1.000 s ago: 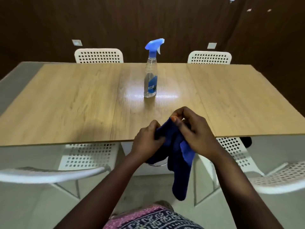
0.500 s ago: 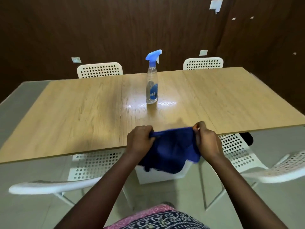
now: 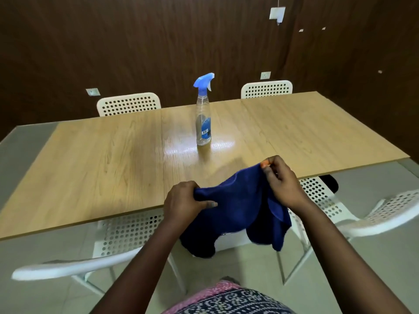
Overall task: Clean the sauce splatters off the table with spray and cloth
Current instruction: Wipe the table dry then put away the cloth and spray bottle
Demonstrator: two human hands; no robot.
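Table (image 3: 102, 159) shows pale wood grain, smooth with a glossy sheen by the spray bottle (image 3: 203, 123), which is clear plastic under a blue plastic trigger head. The cloth (image 3: 238, 205) looks soft, matt, dark blue. White perforated plastic chairs (image 3: 129, 104); dark wood-grain wall (image 3: 136, 41).

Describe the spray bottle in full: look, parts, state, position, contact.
The spray bottle has a clear plastic body, slim and slightly waisted, a blue trigger head with a pale trigger, and a blue label with a barcode. It stands upright near the middle of the wooden table, on a glossy patch, nozzle pointing right. Neither hand touches it. Liquid level cannot be judged.
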